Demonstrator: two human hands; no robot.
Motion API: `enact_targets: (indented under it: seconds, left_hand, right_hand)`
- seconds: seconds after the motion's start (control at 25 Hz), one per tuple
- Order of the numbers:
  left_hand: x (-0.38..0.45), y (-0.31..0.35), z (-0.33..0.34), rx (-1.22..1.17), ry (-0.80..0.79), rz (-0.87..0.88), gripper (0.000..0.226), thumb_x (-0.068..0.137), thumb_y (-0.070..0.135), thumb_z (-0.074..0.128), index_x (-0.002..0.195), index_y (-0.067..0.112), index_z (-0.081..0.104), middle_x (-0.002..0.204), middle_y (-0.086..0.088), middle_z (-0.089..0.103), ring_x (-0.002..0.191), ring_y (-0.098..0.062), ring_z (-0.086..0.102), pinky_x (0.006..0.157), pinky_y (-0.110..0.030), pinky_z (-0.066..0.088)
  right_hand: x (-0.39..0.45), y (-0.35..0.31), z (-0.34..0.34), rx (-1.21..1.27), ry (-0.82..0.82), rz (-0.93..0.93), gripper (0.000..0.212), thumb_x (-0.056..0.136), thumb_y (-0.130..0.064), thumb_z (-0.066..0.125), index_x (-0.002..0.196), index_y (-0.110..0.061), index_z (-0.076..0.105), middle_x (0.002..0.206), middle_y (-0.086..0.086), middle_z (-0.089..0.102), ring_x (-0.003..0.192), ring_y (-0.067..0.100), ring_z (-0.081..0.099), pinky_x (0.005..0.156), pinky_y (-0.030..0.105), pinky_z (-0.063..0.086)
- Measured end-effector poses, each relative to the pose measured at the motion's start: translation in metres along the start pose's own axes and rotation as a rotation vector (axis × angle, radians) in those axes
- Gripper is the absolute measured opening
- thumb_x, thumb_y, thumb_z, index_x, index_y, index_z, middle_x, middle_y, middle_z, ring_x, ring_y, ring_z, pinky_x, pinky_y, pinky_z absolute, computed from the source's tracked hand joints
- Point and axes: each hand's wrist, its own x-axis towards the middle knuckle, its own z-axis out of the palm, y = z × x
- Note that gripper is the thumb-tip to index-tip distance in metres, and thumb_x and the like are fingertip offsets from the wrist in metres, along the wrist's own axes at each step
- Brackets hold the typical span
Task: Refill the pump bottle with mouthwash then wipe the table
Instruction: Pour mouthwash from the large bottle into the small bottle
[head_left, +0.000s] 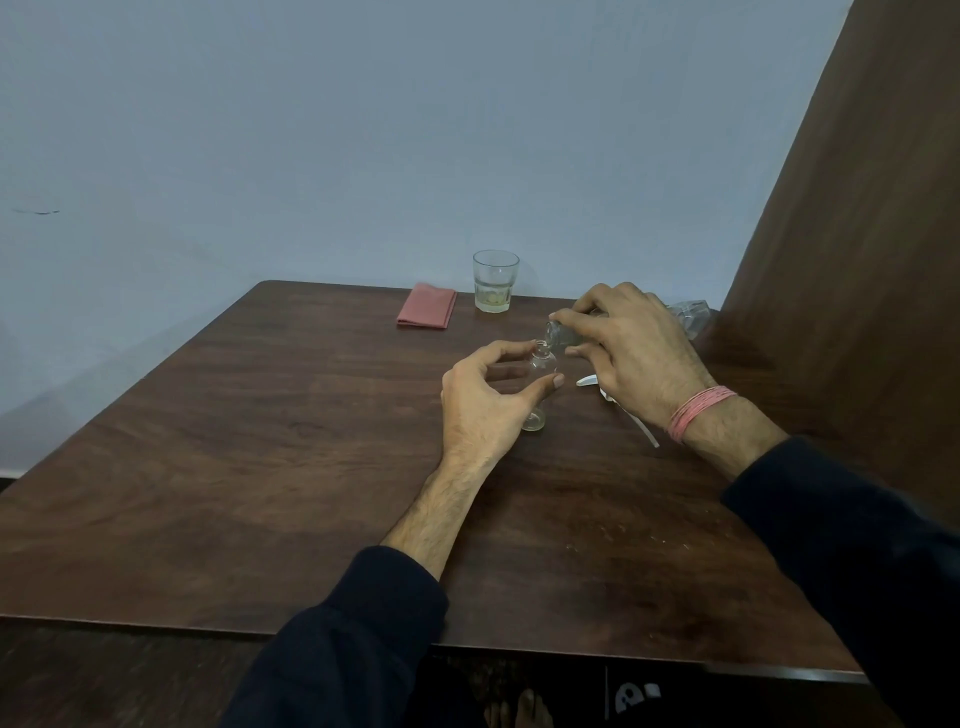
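A small clear pump bottle (540, 371) stands upright on the dark wooden table (260, 467), its top off. My left hand (483, 400) curls around it, thumb and fingers at its sides. My right hand (634, 348) holds a clear mouthwash bottle (563, 332) tipped on its side, its mouth right over the pump bottle's neck. The white pump head with its tube (623, 410) lies on the table under my right wrist, partly hidden. A folded pink cloth (427, 313) lies at the table's far edge.
A glass (494, 281) with a little pale liquid stands at the far edge beside the cloth. Crumpled clear plastic (691, 314) sits at the far right corner. A brown panel (857, 260) rises at the right. Small specks mark the table (613, 540) near the front.
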Motion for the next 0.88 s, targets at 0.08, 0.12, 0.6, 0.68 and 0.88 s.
enact_targets:
  seconds: [0.08,0.12,0.6,0.68,0.88]
  left_hand:
    - [-0.0001,-0.0003,0.0005,0.0,0.005,-0.001,0.051,0.073,0.041,0.11,0.119,0.032,0.089,0.109,0.013,0.088,0.102,0.0,0.084,0.089,-0.038,0.073]
    - [-0.0003,-0.0003,0.0005,-0.001,0.006,-0.001,0.051,0.073,0.041,0.11,0.118,0.032,0.089,0.109,0.013,0.088,0.102,0.0,0.084,0.089,-0.038,0.073]
    - [0.0003,-0.0006,-0.0001,-0.014,0.007,-0.008,0.052,0.074,0.038,0.11,0.121,0.028,0.09,0.111,0.01,0.089,0.105,-0.003,0.084,0.093,-0.041,0.073]
    - [0.0,0.0001,-0.0004,-0.017,0.006,-0.01,0.052,0.074,0.037,0.11,0.121,0.028,0.09,0.111,0.01,0.089,0.105,-0.003,0.084,0.093,-0.041,0.073]
    - [-0.0006,0.0016,-0.001,-0.017,0.001,-0.009,0.052,0.074,0.035,0.11,0.121,0.026,0.09,0.112,0.01,0.089,0.106,-0.003,0.084,0.095,-0.041,0.072]
  right_hand:
    - [0.0002,0.0004,-0.0002,0.002,-0.004,0.0,0.037,0.1,-0.021,0.071,0.137,-0.02,0.071,0.122,0.004,0.065,0.113,0.03,0.058,0.096,0.047,0.047]
    - [0.0004,0.0006,-0.0002,0.001,-0.004,-0.001,0.037,0.1,-0.021,0.072,0.136,-0.02,0.071,0.122,0.004,0.065,0.112,0.03,0.058,0.096,0.047,0.047]
    - [0.0041,0.0008,-0.0006,-0.01,-0.018,0.007,0.037,0.099,-0.025,0.073,0.136,-0.021,0.071,0.119,0.003,0.065,0.111,0.028,0.058,0.095,0.046,0.048]
    - [0.0045,0.0002,-0.0015,-0.009,-0.026,0.009,0.036,0.099,-0.026,0.073,0.135,-0.021,0.072,0.119,0.003,0.065,0.111,0.028,0.058,0.094,0.046,0.048]
    - [0.0058,-0.0012,-0.0037,-0.021,-0.048,0.014,0.037,0.1,-0.028,0.072,0.136,-0.022,0.071,0.12,0.002,0.064,0.112,0.027,0.057,0.095,0.046,0.049]
